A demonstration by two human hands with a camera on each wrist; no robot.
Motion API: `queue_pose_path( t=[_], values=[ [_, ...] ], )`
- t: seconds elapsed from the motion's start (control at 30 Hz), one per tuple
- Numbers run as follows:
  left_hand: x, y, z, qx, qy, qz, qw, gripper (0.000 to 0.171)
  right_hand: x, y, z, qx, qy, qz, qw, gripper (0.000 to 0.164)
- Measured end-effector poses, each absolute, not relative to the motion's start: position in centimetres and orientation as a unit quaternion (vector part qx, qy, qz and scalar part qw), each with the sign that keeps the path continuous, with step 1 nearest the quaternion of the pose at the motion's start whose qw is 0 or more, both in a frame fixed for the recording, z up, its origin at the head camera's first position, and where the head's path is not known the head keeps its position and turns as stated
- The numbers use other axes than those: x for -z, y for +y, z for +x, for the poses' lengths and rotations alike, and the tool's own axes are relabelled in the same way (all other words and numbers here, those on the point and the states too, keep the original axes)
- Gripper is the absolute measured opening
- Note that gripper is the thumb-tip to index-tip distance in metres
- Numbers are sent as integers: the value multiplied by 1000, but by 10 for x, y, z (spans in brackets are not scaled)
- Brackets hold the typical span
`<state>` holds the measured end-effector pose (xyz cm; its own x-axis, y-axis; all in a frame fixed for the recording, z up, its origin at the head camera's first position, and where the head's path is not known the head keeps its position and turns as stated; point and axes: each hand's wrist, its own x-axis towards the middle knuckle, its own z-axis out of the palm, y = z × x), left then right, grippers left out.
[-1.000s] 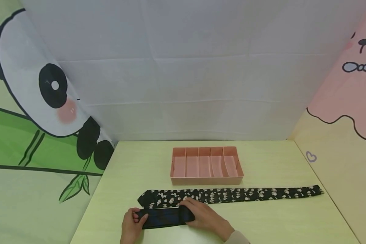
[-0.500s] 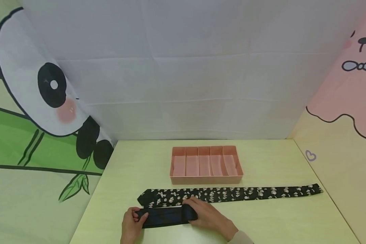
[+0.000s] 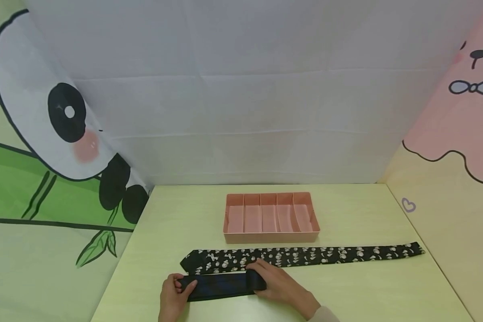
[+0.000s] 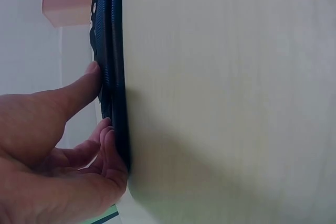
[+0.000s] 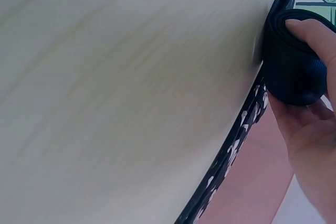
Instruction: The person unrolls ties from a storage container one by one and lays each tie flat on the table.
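Note:
A dark navy necktie point(image 3: 219, 286) lies across the near part of the table, flat at its left and wound into a roll point(image 3: 256, 280) at its right. My left hand point(image 3: 173, 297) pinches the flat end between thumb and fingers; the left wrist view shows the thumb point(image 4: 86, 85) against the layered cloth. Around the roll, my right hand point(image 3: 277, 284) has its thumb on one side and fingers on the other. The coiled layers point(image 5: 294, 35) show in the right wrist view. Just behind lies a black necktie point(image 3: 306, 256) with a pale floral-looking print, stretched flat.
A pink tray point(image 3: 271, 238) with several narrow compartments, all bare, stands behind the printed necktie. The pale yellow table point(image 3: 358, 290) meets a white cloth backdrop point(image 3: 265, 112) at the rear, with cartoon-printed panels at either side.
My right hand has slid a little to the right with the roll, and the flat stretch between the hands is longer. The left hand keeps its place at the end.

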<state>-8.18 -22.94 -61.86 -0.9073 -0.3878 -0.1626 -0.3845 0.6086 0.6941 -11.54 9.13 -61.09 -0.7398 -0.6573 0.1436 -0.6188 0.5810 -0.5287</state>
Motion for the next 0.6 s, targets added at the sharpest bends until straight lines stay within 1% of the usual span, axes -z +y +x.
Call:
queue_pose_path(
  t=[0.2,0.47,0.6],
  values=[
    [619,-229,-82,392,-894,216,-4,53,613,95,-115,288,890,-351,43,67],
    [618,-229,-81,391,-895,215,6,51,618,101,-116,289,882,-371,10,67],
    [618,-227,-81,393,-893,218,8,51,619,104,-116,290,880,-377,3,67]
  ],
)
